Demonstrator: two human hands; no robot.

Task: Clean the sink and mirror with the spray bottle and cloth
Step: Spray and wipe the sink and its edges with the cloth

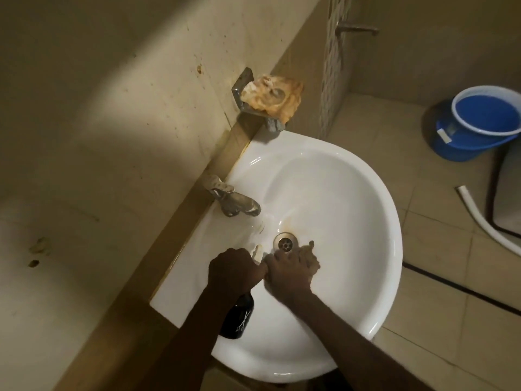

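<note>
Left hand (235, 270) gripping spray bottle (239, 317), right hand (287, 273) pressing cloth (310, 259) flat beside drain (285, 241); risk: bumped nozzle, stray spray.

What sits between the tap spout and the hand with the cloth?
In the head view, the drain, ringed by a rusty stain, lies between the tap and the right hand pressing the cloth.

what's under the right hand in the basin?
A brown cloth, pressed against the sink wall just right of the drain. Only its bunched edge shows past the right hand; the rest is covered. The left hand grips the spray bottle.
</note>
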